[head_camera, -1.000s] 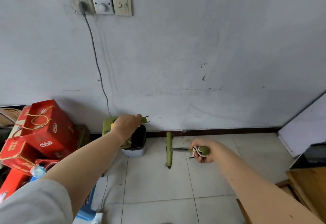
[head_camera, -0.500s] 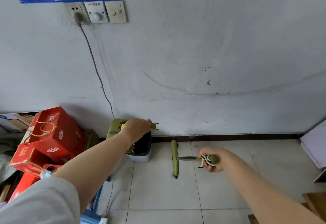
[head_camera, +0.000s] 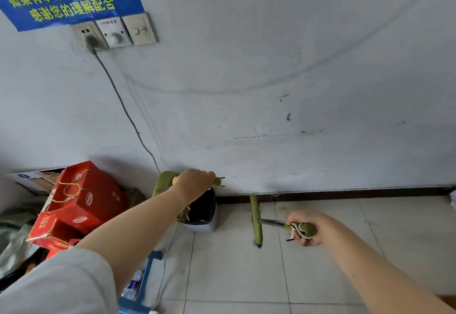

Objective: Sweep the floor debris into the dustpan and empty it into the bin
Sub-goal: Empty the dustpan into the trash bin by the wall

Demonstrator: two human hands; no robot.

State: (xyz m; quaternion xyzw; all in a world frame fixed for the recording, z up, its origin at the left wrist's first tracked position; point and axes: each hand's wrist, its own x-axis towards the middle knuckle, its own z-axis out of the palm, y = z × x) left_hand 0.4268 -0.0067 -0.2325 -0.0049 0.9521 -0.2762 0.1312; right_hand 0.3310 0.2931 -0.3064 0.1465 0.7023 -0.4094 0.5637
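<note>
The left hand (head_camera: pixel 195 182) grips the green dustpan (head_camera: pixel 164 184) by its handle, tipped over the bin (head_camera: pixel 203 215) against the wall. Right of the bin, the right hand (head_camera: pixel 307 227) is closed round the broom (head_camera: pixel 256 218) handle. Both tools look light, rigid plastic, best held at the handles.

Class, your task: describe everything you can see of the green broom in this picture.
The broom has an olive-green head, seen edge-on as a narrow vertical bar with dark bristle tips showing at its lower end. A thin metal shaft runs from its middle to a green grip wrapped with white cord. The right hand is closed round that grip and is the only thing seen touching it. The head hangs over the tiled floor near the dark skirting board, right of the bin; whether it touches the floor is unclear.
</note>
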